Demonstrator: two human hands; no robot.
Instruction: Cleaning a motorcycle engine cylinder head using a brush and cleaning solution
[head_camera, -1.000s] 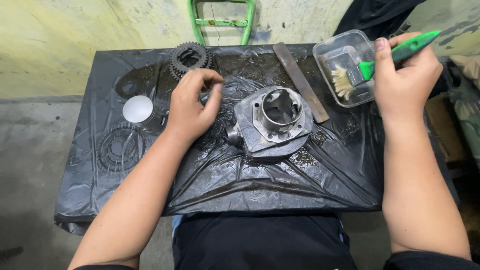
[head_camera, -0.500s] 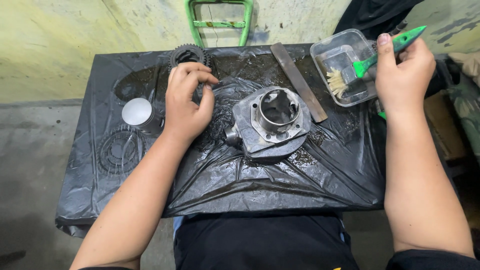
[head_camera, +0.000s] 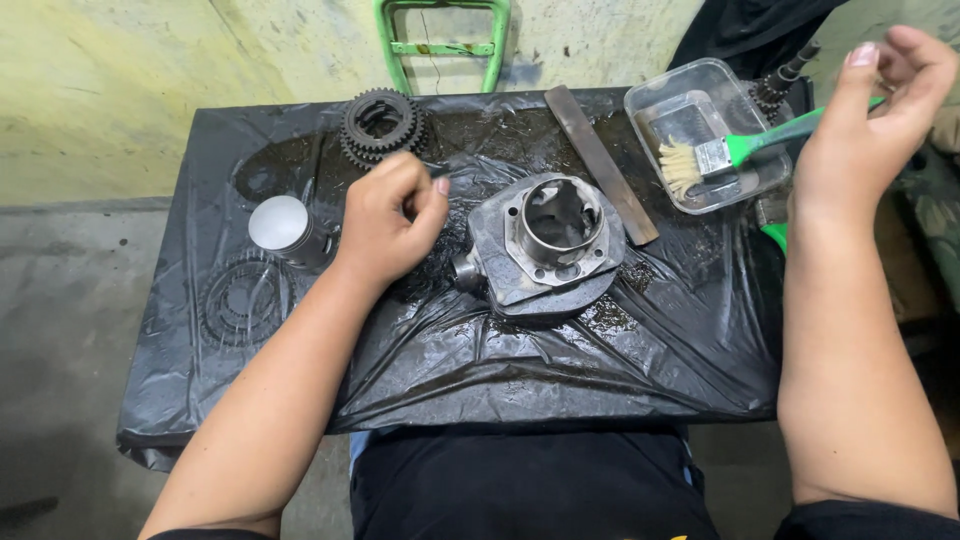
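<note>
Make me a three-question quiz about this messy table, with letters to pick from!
1. Where do the brush bristles lie?
A. in the clear tray
B. on the gears
C. on the floor

2. What colour is the brush handle?
A. red
B. green
C. yellow

3. How is the left hand?
A. flat and open
B. curled, fingers together
C. holding the flat bar

Answers: 1 A, bristles rest inside the tray. 2 B, the handle is bright green. 3 B, its fingers are curled beside the cylinder.
</note>
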